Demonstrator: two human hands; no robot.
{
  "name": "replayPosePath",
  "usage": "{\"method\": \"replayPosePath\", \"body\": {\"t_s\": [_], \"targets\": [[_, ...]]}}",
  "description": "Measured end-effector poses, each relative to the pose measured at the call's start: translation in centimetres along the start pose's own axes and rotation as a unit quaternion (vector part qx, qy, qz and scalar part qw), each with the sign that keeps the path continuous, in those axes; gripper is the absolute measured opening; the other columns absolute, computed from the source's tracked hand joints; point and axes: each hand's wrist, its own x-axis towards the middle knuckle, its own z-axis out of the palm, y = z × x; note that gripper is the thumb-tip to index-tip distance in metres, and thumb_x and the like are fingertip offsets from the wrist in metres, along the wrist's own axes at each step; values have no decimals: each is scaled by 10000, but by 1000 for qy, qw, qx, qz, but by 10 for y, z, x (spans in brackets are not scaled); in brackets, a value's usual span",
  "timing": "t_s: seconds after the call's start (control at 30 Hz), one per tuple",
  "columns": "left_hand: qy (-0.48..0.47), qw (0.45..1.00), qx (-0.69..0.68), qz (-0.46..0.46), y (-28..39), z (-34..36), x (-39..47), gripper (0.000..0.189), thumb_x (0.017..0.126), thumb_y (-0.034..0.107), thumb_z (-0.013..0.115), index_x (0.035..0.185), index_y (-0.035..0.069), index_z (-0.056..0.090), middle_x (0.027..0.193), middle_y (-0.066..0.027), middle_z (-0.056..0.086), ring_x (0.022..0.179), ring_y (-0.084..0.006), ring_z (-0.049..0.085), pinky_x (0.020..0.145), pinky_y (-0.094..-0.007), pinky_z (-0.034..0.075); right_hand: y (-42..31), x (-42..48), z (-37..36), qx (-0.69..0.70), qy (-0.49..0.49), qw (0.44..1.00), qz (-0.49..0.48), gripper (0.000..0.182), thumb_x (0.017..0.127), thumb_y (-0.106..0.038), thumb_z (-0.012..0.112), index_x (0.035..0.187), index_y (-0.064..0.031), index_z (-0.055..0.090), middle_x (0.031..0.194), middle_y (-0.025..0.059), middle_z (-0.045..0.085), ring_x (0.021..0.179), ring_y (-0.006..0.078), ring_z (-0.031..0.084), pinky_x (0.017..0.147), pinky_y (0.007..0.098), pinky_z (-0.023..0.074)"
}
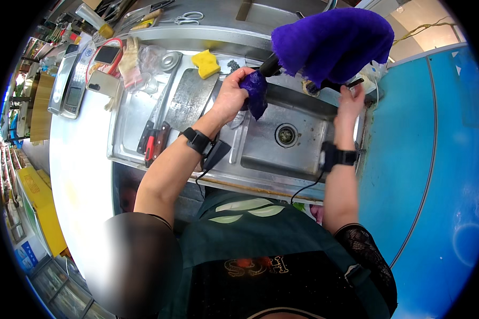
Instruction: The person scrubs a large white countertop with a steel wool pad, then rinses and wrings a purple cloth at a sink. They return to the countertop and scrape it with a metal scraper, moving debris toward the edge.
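Observation:
My left hand grips a bunched, wet-looking purple cloth above the left edge of the steel sink. Over the back of the sink, a larger purple towel is draped on a black fixture, most of which it hides. My right hand is raised at the sink's back right corner, beside a short black lever-like end; whether the fingers touch it I cannot tell. A drain strainer sits in the basin floor.
Knives with dark and red handles lie on the left drainboard, near a metal plate. Behind them is a yellow sponge. A digital scale and phone stand farther left. A blue panel borders the right side.

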Motion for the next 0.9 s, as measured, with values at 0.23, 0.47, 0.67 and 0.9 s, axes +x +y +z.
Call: {"method": "replayPosePath", "body": {"t_s": [0.23, 0.47, 0.67, 0.9], "targets": [[-154, 876, 382, 250, 3, -9, -29, 414, 633, -133, 580, 982, 84, 629, 1017, -57, 584, 1072, -251, 541, 996, -385, 379, -59, -142, 56, 375, -418, 595, 575, 835, 829, -694, 506, 1353, -52, 408, 1237, 178, 572, 1102, 369, 588, 902, 559, 473], [60, 978, 185, 71, 13, -52, -69, 725, 624, -83, 555, 1313, 135, 494, 1223, -107, 503, 1216, -270, 457, 1066, -403, 346, -48, -171, 118, 401, -368, 599, 587, 378, 890, -249, 649, 1161, -11, 538, 1014, 128, 623, 922, 244, 609, 840, 446, 508], [66, 843, -526, -87, -9, -92, -80, 753, 821, 637, 545, 1433, 269, 309, 1345, -151, 440, 1244, -366, 444, 1027, -646, 324, -111, -207, 137, 609, -353, 386, 596, 496, 898, -216, 600, 1282, 54, 437, 1203, 184, 523, 1052, 299, 559, 908, 440, 506], [-60, 880, -471, 16, 7, -90, -64, 415, 923, 498, 526, 1187, 180, 482, 1044, -26, 501, 951, -176, 485, 861, -364, 465, -112, -244, 139, 600, -471, 353, 542, 450, 923, -220, 587, 1322, -57, 459, 1235, 100, 526, 979, 215, 546, 650, 282, 457]]}}
